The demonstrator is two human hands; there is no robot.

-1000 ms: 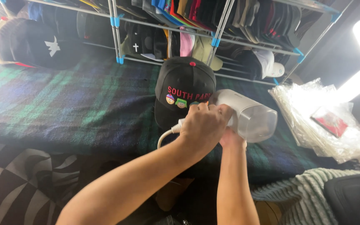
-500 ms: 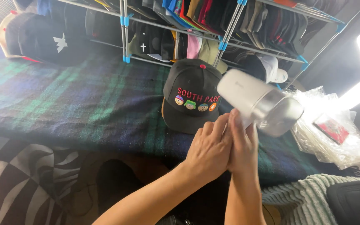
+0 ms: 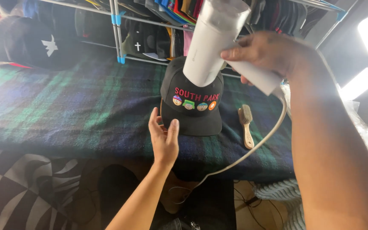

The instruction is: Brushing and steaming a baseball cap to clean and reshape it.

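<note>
white plastic fills the top of the view: a steamer (image 3: 211,42), tube-shaped, held in the right hand (image 3: 265,53). the fingers are wrapped tight around its handle, which angles down to the right, and the wide head points up toward the rack (image 3: 120,21). its lower end hangs just above the crown of a black cap (image 3: 192,106); i cannot tell whether the two touch. a pale cord (image 3: 252,149) leaves the handle, curves down past the right forearm and drops over the near edge of the table.

the cap sits on a green and blue plaid cloth (image 3: 64,106), brim toward the person, with red lettering and four small round cartoon patches on its front. the left hand (image 3: 163,138) is beside the cap's left edge, palm turned in, fingers spread and loose, closed on nothing. thumb and fingertips lie at the brim's rim, touching or nearly so.

just right of the cap lies a wooden brush (image 3: 246,125), bristle end away from the person, handle toward the table edge, apart from the cap and near the cord.

at the back, a metal rack with blue joints holds rows of folded caps. another black cap (image 3: 30,44), with a white star shape on it, rests on the cloth at far left, well apart from the hands. below the table edge shows a black and white patterned fabric (image 3: 26,187).
</note>
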